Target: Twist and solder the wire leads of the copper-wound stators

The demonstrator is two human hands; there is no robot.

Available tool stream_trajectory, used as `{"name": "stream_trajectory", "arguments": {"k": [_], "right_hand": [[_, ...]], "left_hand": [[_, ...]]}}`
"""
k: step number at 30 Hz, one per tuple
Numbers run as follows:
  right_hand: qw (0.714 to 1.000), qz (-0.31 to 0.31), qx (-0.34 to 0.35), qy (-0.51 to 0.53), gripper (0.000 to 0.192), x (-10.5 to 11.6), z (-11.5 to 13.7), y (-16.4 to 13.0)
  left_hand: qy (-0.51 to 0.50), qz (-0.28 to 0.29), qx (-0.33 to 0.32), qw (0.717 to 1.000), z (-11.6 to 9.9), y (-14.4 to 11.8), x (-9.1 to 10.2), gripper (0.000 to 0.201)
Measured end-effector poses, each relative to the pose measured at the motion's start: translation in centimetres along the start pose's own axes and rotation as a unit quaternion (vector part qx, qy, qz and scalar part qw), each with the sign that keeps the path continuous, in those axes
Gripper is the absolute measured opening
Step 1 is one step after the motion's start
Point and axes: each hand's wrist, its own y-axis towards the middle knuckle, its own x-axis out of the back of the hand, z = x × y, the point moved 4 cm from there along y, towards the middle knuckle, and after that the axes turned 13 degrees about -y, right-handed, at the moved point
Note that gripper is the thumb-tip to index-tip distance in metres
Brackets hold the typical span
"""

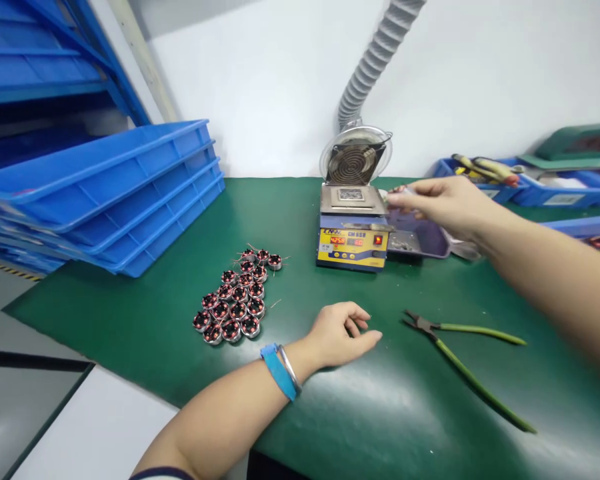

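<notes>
My left hand (338, 335) rests on the green table, fingers loosely curled and thumb apart, with nothing in it. A blue strap (279, 372) and a silver bangle are on that wrist. My right hand (437, 198) is pinched together at the right edge of the solder pot (353, 243); what its fingertips hold is too small and blurred to name. Shiny solder (351, 194) fills the pot's square opening, and its red display is lit. Left of my left hand stand several wound motor stators (239, 311) with copper coils, grouped closely.
Green-handled pliers (433, 328) lie spread at the right. A purple tray (420, 241) sits beside the pot, and a fume hose (375, 57) hangs behind it. Stacked blue crates (145, 193) occupy the left; blue bins (560, 193) with tools line the back right.
</notes>
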Motion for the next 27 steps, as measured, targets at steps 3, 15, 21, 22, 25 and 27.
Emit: {"name": "stream_trajectory", "arguments": {"k": [3,15,21,22,25,27], "right_hand": [[0.992,-0.054,-0.053,-0.101,0.045,0.5,1.9,4.9],[0.96,-0.052,-0.059,-0.269,0.049,-2.2,3.6,12.0],[0.954,-0.037,-0.053,-0.293,0.051,-3.3,3.1,12.5],[0.953,-0.036,-0.053,-0.295,0.05,-3.5,3.1,12.5],[0.952,-0.038,-0.049,-0.298,0.046,-3.7,2.9,12.6],[0.952,-0.044,-0.043,-0.3,0.046,-3.8,2.9,12.7]], "left_hand": [[0.021,0.013,-0.016,1.0,0.0,0.1,0.1,0.023],[0.082,0.042,-0.025,0.995,0.2,0.5,0.1,0.024],[0.087,0.044,-0.026,0.995,0.2,0.6,0.1,0.025],[0.087,0.045,-0.027,0.995,0.2,0.6,0.1,0.025],[0.086,0.044,-0.028,0.995,0.2,0.6,0.1,0.024],[0.086,0.043,-0.027,0.995,0.2,0.6,0.1,0.025]]}}
